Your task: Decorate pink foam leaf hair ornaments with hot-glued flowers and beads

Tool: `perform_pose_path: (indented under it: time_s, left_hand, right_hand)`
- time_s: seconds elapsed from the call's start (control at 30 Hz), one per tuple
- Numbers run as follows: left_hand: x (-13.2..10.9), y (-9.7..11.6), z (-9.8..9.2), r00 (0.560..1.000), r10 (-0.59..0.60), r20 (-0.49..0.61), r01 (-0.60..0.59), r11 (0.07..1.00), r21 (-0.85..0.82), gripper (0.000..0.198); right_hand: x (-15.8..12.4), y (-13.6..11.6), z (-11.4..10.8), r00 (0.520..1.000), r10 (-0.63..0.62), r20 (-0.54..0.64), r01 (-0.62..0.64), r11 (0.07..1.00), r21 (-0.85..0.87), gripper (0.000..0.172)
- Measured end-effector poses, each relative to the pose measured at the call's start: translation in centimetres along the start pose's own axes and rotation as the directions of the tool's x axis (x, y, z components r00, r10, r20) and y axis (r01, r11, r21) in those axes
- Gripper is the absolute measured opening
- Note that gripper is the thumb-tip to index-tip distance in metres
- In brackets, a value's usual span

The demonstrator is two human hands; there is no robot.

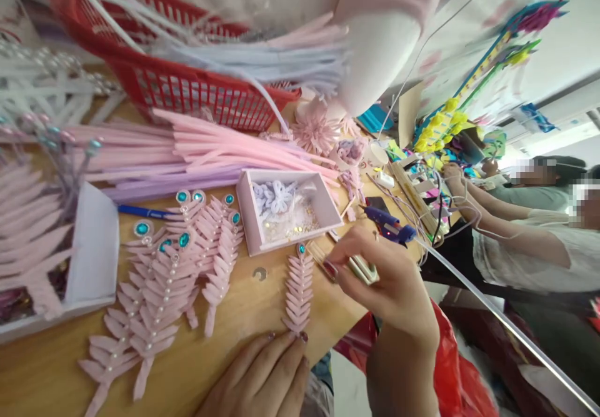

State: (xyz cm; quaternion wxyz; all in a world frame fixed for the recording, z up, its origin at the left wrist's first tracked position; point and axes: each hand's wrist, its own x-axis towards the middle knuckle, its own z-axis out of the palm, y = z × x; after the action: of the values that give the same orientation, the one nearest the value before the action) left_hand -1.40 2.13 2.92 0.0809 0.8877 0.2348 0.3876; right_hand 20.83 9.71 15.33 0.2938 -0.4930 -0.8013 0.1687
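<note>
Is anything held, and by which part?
The left hand touches the pink sprig at its lower end; whether it grips, or the right hand pinches anything, cannot be told.

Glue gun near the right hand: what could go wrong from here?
The glue gun sits close to the right hand; if hot, it might burn it. Its long clear stick juts beyond the table, so a bump could drag the gun. The left hand touches the pink sprig only at its lower end, so the sprig may swivel.

Left hand (262, 373) cropped below; pale stems (262, 62) blurred.
</note>
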Motion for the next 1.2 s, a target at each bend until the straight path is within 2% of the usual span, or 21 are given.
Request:
perform_pose_path:
  time_s: [0.07, 0.13, 0.2, 0.3, 0.43, 0.53, 0.7, 0.97, 1.07, 1.2]
  left_hand:
    - [0.4, 0.3, -0.8, 0.991, -0.129, -0.035, 0.128, 0.991, -0.025, 0.045]
    - [0.7, 0.5, -1.3, 0.99, -0.142, 0.002, 0.142, 0.989, -0.03, 0.045]
    - [0.8, 0.7, -1.5, 0.993, -0.11, 0.047, 0.111, 0.993, -0.027, 0.047]
    - [0.6, 0.7, -1.7, 0.989, -0.12, 0.084, 0.123, 0.992, -0.03, 0.048]
    - [0.8, 0.7, -1.6, 0.99, -0.104, 0.094, 0.106, 0.994, -0.02, 0.045]
    - [1.0, 0.8, -1.5, 0.989, -0.125, 0.079, 0.126, 0.992, -0.009, 0.044]
    - [1.4, 0.9, -1.6, 0.981, -0.16, 0.113, 0.164, 0.986, -0.026, 0.042]
    - [1.4, 1.1, -1.8, 0.976, -0.173, 0.135, 0.18, 0.983, -0.035, 0.04]
    - [1.2, 1.1, -1.9, 0.977, -0.152, 0.148, 0.159, 0.987, -0.038, 0.043]
    - [1.1, 0.7, -2.0, 0.978, -0.117, 0.173, 0.123, 0.992, -0.025, 0.044]
  right_hand:
    - [-3.0, 0.3, 1.7, 0.997, 0.032, -0.068, -0.018, 0.98, 0.197, 0.009]
    - [-5.2, 0.6, 3.5, 0.987, 0.079, -0.137, -0.034, 0.953, 0.302, 0.009]
    - [-6.5, 0.8, 5.0, 0.977, 0.114, -0.181, -0.054, 0.95, 0.306, 0.011]
    - [-7.1, 0.7, 6.0, 0.978, 0.112, -0.176, -0.071, 0.972, 0.226, 0.012]
    - [-6.9, 0.6, 6.2, 0.989, 0.054, -0.137, -0.036, 0.991, 0.128, 0.013]
    - [-6.8, 0.8, 6.3, 0.993, 0.024, -0.112, -0.011, 0.993, 0.114, 0.013]
    - [-6.8, 1.0, 6.4, 0.996, 0.018, -0.083, -0.01, 0.995, 0.094, 0.011]
    - [-7.1, 1.0, 6.0, 0.987, 0.03, -0.159, -0.002, 0.986, 0.169, 0.003]
    - [-7.4, 1.1, 6.2, 0.982, 0.0, -0.19, 0.031, 0.987, 0.158, 0.012]
    - [-7.5, 1.3, 6.2, 0.986, -0.044, -0.162, 0.069, 0.986, 0.153, 0.017]
